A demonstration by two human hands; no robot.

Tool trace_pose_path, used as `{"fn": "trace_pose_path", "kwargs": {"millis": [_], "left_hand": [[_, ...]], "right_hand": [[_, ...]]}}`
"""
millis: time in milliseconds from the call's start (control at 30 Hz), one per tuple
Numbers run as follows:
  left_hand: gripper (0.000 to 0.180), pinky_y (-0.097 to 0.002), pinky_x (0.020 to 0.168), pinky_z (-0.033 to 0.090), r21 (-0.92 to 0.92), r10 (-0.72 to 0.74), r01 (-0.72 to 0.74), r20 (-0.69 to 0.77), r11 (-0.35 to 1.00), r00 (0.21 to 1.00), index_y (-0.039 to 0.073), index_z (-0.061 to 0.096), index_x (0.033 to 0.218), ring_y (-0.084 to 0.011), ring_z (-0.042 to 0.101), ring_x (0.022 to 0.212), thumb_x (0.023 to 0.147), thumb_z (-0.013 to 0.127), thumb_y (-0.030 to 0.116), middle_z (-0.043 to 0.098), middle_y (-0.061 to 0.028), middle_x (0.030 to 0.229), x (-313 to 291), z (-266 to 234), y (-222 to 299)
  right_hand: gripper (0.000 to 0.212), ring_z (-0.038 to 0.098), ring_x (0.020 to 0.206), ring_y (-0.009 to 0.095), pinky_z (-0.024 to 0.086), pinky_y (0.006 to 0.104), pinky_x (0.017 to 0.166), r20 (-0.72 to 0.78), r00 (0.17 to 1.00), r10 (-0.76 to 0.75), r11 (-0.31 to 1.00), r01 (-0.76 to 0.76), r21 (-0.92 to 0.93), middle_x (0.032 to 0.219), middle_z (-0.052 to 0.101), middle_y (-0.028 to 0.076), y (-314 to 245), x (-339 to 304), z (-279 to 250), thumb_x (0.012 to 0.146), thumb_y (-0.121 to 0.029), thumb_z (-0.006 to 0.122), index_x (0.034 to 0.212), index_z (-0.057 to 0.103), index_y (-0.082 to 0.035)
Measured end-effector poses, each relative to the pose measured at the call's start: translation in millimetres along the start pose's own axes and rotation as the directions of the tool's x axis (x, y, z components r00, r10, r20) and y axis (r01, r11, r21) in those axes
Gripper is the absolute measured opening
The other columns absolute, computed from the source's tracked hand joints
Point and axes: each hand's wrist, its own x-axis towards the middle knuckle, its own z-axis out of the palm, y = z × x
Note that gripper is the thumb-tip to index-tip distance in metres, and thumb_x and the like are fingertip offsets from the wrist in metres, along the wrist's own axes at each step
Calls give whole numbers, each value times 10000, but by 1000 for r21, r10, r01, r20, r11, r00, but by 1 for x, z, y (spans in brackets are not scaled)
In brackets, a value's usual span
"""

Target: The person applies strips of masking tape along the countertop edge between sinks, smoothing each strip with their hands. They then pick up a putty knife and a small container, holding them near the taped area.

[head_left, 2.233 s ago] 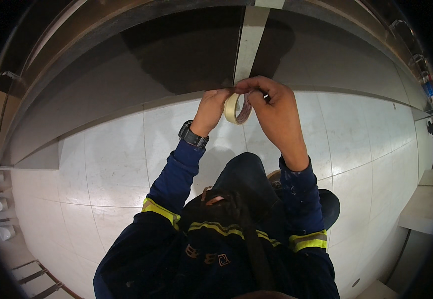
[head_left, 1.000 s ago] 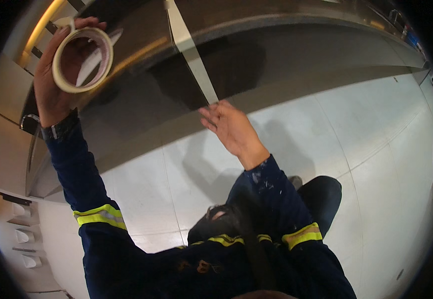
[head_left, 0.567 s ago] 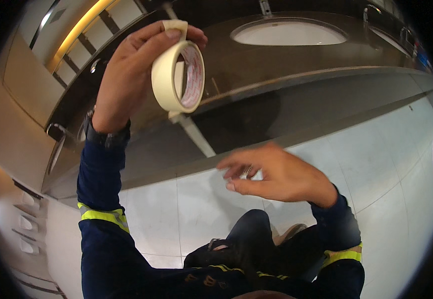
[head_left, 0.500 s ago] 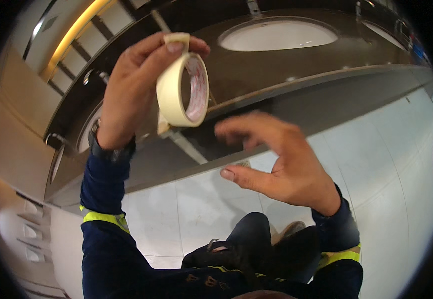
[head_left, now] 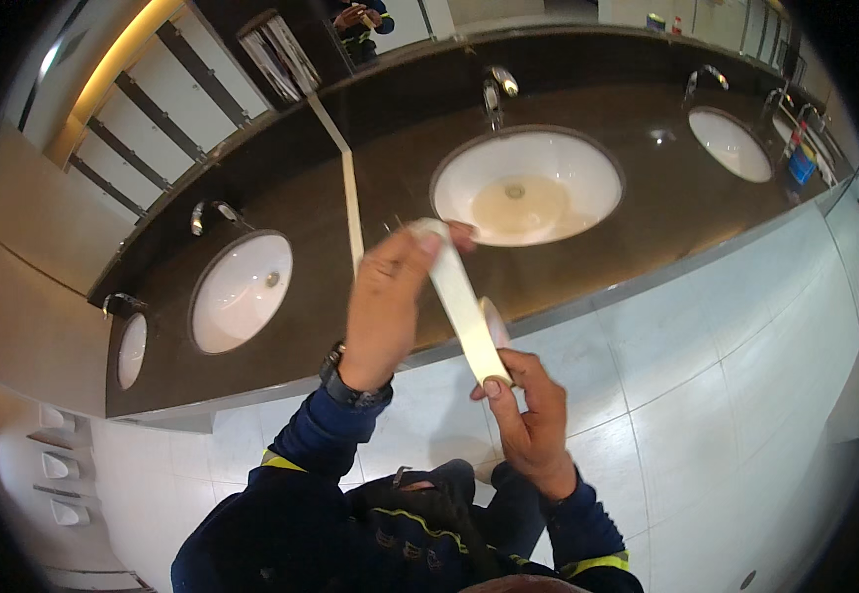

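A pale yellow roll of masking tape (head_left: pixel 494 322) is held between my two hands, in front of the dark counter's front edge. My left hand (head_left: pixel 386 301) pinches the tape's upper end between thumb and fingers. From there a flat length of tape (head_left: pixel 466 312) slants down to my right hand (head_left: pixel 531 415). My right hand grips the lower part of the roll, thumb on the tape's face and fingers behind. Most of the roll's ring is hidden behind that length. Another strip of tape (head_left: pixel 352 198) runs across the counter beyond my left hand and bends up the backsplash.
The dark counter (head_left: pixel 330 336) holds several white oval basins, including a middle basin (head_left: pixel 548 163) with murky liquid at its bottom. Chrome faucets (head_left: pixel 493 97) stand behind them. A blue bottle (head_left: pixel 801 163) is at the far right. Pale floor tiles (head_left: pixel 666 395) lie below.
My right hand, open and apart before, now grips the roll. My left hand has come lower and to the right, still pinching the tape. The view has shifted, showing more of the counter.
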Motion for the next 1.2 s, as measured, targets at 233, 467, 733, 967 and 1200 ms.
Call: {"fn": "trace_pose_path", "kwargs": {"millis": [233,467,733,967,1200], "left_hand": [[287,-286,882,467,-191,-231,196,-182,962,956,44,749,1134,-109,605,939,1061,572,257,713,-1,1047,80,-117,27],[350,-357,853,496,15,-279,284,-142,959,950,33,709,1250,-148,585,956,1057,562,285,658,-17,1072,202,-266,-33],[282,-334,930,524,198,-344,364,-130,910,930,25,707,1229,-179,658,945,1029,614,199,699,-51,1071,322,-406,-150],[305,-306,842,521,630,18,-14,1,777,1000,-21,719,1148,-171,691,929,925,737,186,750,-94,1048,373,-436,-163],[215,-341,843,536,819,305,-288,147,495,941,46,724,1088,-214,740,955,952,697,211,767,-121,988,394,-436,-161]], "right_hand": [[323,756,849,269,566,347,747,122,986,110,992,-117,56,965,740,187,-77,37,40,1016,-133,613,1290,589,38],[402,739,908,377,564,435,774,137,987,88,990,-72,-122,1014,726,240,-16,78,106,984,-257,673,1281,606,5],[428,705,994,432,553,436,832,171,944,282,959,-283,-21,1089,720,244,74,195,223,966,-272,686,1298,606,-14],[405,715,913,170,536,324,834,622,737,265,875,-455,165,981,765,125,169,263,253,971,-203,707,1299,605,12],[356,709,915,127,517,284,864,634,747,198,854,-449,262,1003,781,99,183,313,254,998,-176,671,1295,615,14]]}}
